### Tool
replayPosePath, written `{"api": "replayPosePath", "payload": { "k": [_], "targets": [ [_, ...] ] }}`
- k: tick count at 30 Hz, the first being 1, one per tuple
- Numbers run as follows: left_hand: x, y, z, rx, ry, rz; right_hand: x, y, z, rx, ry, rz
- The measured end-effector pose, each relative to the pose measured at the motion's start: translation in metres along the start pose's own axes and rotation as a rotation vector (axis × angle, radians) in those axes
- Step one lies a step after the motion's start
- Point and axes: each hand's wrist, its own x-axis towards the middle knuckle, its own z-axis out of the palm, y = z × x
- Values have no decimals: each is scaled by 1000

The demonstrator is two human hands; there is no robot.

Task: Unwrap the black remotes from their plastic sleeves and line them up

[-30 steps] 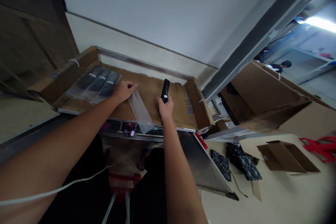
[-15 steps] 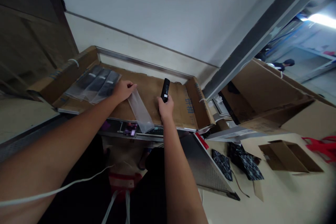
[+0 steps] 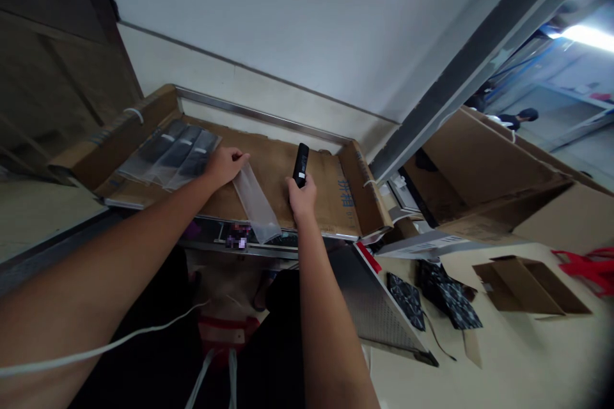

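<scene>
My left hand (image 3: 225, 166) pinches the upper end of a clear plastic bag (image 3: 259, 204), whose lower end hangs over the front edge of the cardboard-lined tray (image 3: 225, 204). In my right hand (image 3: 303, 195) is a black, elongated object (image 3: 302, 163) with a small white label; its exact kind cannot be made out. It points away from me, above the cardboard. Left of my left hand, several clear bags with dark items inside (image 3: 180, 150) lie overlapping on the tray.
Cardboard walls (image 3: 369, 188) edge the tray. A large open carton (image 3: 489, 172) stands to the right, with a smaller cardboard box (image 3: 532, 287) and black patterned bags (image 3: 448, 294) on the floor. A white cable (image 3: 119, 340) crosses my left forearm. A person (image 3: 518, 118) is far back right.
Almost nothing differs. The black object and my right hand have shifted very slightly left; my left hand keeps its pinch on the plastic bag.
</scene>
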Motion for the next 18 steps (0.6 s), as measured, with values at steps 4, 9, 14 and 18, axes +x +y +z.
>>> {"api": "replayPosePath", "payload": {
  "k": [4, 9, 14, 18],
  "targets": [
    [0, 1, -1, 5, 4, -10, 0, -2, -1, -11, 1, 8],
    [0, 1, -1, -5, 7, -16, -1, -4, -2, -23, -7, 15],
    [0, 0, 0, -10, 7, -10, -2, -5, -2, -53, 1, 5],
    [-1, 0, -1, 1, 11, 4, -2, -7, -2, -49, -5, 24]
  ]
}}
